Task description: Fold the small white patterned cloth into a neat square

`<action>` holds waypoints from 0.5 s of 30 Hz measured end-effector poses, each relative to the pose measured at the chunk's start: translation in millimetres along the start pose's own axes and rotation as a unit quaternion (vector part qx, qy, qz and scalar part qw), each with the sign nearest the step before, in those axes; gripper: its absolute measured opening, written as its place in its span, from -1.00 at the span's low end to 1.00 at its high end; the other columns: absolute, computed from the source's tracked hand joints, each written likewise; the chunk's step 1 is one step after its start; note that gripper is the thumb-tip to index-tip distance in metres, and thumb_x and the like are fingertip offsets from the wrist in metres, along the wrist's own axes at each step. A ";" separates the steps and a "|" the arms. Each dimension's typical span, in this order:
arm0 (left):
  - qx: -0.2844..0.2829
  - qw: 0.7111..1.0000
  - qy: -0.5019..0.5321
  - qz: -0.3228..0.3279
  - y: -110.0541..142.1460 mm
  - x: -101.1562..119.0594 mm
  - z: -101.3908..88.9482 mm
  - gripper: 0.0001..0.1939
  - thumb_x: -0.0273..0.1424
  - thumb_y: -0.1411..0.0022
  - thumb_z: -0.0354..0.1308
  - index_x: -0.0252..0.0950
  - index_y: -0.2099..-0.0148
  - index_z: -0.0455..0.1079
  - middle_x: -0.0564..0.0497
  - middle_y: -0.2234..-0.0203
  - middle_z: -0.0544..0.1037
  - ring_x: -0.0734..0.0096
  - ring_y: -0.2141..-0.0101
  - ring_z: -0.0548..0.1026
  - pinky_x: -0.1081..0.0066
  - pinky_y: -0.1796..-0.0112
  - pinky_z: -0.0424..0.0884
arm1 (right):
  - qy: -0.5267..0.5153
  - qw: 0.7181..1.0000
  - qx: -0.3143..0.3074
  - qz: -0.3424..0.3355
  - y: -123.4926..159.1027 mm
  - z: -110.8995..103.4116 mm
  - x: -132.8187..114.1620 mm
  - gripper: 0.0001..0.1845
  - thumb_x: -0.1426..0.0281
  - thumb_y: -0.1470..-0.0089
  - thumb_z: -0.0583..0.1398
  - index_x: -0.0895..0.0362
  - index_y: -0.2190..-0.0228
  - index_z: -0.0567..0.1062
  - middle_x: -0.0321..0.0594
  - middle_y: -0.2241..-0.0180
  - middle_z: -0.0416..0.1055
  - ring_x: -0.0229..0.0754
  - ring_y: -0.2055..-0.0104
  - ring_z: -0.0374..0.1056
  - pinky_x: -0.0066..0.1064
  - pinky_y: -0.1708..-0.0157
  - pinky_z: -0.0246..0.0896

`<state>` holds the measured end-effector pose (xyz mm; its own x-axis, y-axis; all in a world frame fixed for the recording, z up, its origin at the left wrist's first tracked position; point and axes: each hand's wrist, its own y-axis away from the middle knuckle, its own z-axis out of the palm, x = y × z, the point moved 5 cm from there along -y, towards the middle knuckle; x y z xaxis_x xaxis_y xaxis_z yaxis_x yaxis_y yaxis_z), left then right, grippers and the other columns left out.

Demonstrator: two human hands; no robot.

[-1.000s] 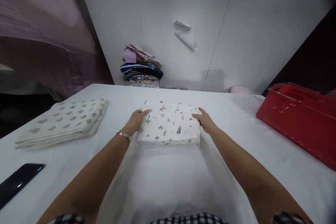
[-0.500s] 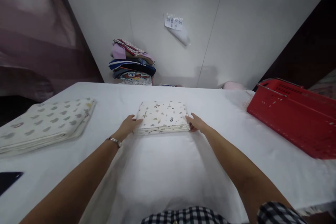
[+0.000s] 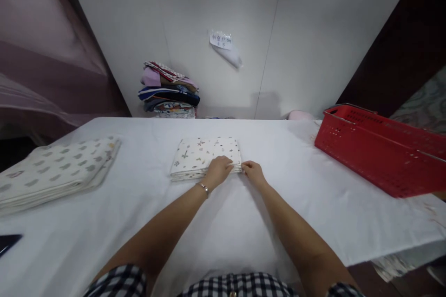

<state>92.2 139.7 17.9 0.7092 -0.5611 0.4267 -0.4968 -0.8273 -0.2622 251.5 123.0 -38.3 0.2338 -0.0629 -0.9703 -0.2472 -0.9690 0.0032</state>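
Note:
A folded white cloth with small printed motifs (image 3: pixel 195 152) lies flat on the table in front of me, its stacked layers showing along the near edge. My left hand (image 3: pixel 219 170) is over that near edge, right of its middle, with the fingers bent onto the layers. At the near right corner, my right hand (image 3: pixel 253 172) has its thumb and fingers pinched together on the cloth's edge. The two hands are close to each other, and the left one hides part of the front edge.
A larger folded cloth with grey-green spots (image 3: pixel 66 162) lies at the left of the white-covered table (image 3: pixel 146 222). A red plastic basket (image 3: pixel 376 158) stands at the right. Behind the table is a pile of folded fabrics (image 3: pixel 169 90). A dark flat object (image 3: pixel 9 242) lies at the left edge.
My left hand has left the cloth's left side and moved right to its near edge. My right hand has shifted to the near right corner, its fingers now pinched. The view has turned slightly.

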 end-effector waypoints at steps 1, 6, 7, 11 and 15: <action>-0.006 1.000 -0.009 0.001 -5.3 3.2 5.2 -0.76 -0.34 -0.18 0.05 -0.30 0.19 0.48 -0.11 0.25 0.52 0.25 0.17 0.41 0.29 0.13 0.26 | -0.001 1.000 0.008 -0.009 0.6 0.1 -0.2 -0.79 0.26 0.17 0.15 0.16 0.53 0.45 -0.37 0.66 0.31 -0.31 0.57 0.20 -0.49 0.54 0.10; -0.024 0.999 0.000 -0.049 -16.1 -1.1 13.5 -0.75 -0.30 -0.16 0.04 -0.26 0.31 0.53 -0.08 0.31 0.54 0.28 0.24 0.43 0.36 0.24 0.26 | -0.007 0.999 0.016 -0.031 3.1 1.9 -2.1 -0.79 0.24 0.16 0.14 0.14 0.55 0.43 -0.37 0.63 0.32 -0.28 0.53 0.21 -0.48 0.48 0.11; -0.033 0.997 0.015 -0.070 -16.8 -4.0 14.0 -0.76 -0.29 -0.14 0.06 -0.26 0.32 0.53 -0.06 0.32 0.54 0.30 0.27 0.44 0.38 0.28 0.26 | -0.007 1.000 0.011 -0.029 3.1 2.7 -1.2 -0.79 0.24 0.15 0.14 0.14 0.56 0.42 -0.37 0.64 0.31 -0.28 0.53 0.21 -0.48 0.49 0.10; -0.081 0.985 0.060 -0.140 -22.1 -12.3 16.9 -0.79 -0.28 -0.05 0.13 -0.26 0.34 0.52 -0.02 0.40 0.56 0.35 0.35 0.46 0.43 0.37 0.25 | -0.011 1.000 0.002 -0.018 1.6 4.9 5.4 -0.79 0.23 0.14 0.15 0.14 0.55 0.42 -0.37 0.64 0.30 -0.28 0.53 0.19 -0.49 0.51 0.09; -0.114 0.973 0.088 -0.179 -29.5 -16.8 19.1 -0.82 -0.32 0.01 0.17 -0.26 0.35 0.52 0.01 0.42 0.57 0.37 0.38 0.47 0.46 0.41 0.24 | 0.001 1.000 0.000 -0.008 -0.2 6.0 11.8 -0.78 0.22 0.14 0.17 0.13 0.54 0.43 -0.36 0.62 0.32 -0.28 0.53 0.20 -0.49 0.52 0.08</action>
<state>104.5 173.0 2.0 0.7706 -0.2079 0.6024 -0.3452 -0.9308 0.1204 248.7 123.9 -51.2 0.2391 -0.0470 -0.9698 -0.2440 -0.9697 -0.0131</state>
